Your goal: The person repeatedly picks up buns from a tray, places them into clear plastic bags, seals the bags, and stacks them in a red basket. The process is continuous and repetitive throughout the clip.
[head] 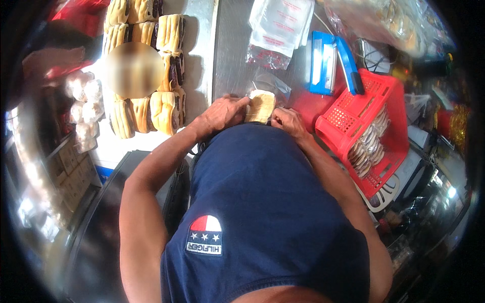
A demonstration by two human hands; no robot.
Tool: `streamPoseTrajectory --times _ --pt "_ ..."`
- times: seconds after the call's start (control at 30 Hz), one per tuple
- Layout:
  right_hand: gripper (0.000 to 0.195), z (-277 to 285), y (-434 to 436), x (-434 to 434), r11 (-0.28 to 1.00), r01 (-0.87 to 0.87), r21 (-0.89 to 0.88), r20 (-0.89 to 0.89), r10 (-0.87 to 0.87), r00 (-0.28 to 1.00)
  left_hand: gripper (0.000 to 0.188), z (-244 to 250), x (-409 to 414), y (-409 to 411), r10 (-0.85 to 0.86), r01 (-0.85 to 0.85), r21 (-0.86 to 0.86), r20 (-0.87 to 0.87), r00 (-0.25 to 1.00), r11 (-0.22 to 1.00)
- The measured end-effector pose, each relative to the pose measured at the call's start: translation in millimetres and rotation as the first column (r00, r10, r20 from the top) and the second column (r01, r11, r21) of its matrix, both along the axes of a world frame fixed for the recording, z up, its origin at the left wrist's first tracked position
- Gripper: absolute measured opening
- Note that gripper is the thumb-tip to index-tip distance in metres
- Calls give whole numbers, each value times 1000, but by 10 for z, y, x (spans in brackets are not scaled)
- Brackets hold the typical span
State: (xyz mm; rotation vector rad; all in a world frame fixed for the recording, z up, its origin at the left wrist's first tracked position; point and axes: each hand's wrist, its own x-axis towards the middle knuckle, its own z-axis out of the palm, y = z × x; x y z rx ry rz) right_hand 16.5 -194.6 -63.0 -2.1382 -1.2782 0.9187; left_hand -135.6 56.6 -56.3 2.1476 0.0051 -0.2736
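A flat, pale golden piece of bread [260,106] lies close to the front of my torso, between my two hands. My left hand [229,110] is at its left side, thumb and forefinger pinched near its upper left corner. At its lower right edge is my right hand [287,119], with curled fingers. Whether either hand grips the bread or a thin bag around it is not clear. Just beyond the bread lies a clear plastic bag [273,84]. Farther off, a stack of printed clear plastic bags [279,30] rests on the metal worktop [231,57].
Rows of filled bread rolls [166,110] stand at the left, beside wrapped white buns [85,108]. A blue impulse heat sealer [324,62] has its arm raised at the right. Next to it, a tilted red plastic basket [398,113] holds bagged flat items [369,146].
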Motion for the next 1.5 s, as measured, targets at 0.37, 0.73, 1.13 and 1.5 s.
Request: streamPoseTrajectory --times 0.37,0.73,1.13,1.5 --pt "11 -23 376 158 964 247 98 253 -265 931 65 -18 490 78 -321 214 376 252 913 902" --pt "27 24 291 87 876 465 125 37 -472 881 65 -182 503 13 -89 11 285 260 961 958" --pt "11 9 496 106 982 171 84 240 -186 953 72 -173 470 10 -55 -44 368 253 966 929" --pt "16 234 461 104 956 -82 283 103 55 993 65 -34 523 -124 289 -347 298 221 931 889"
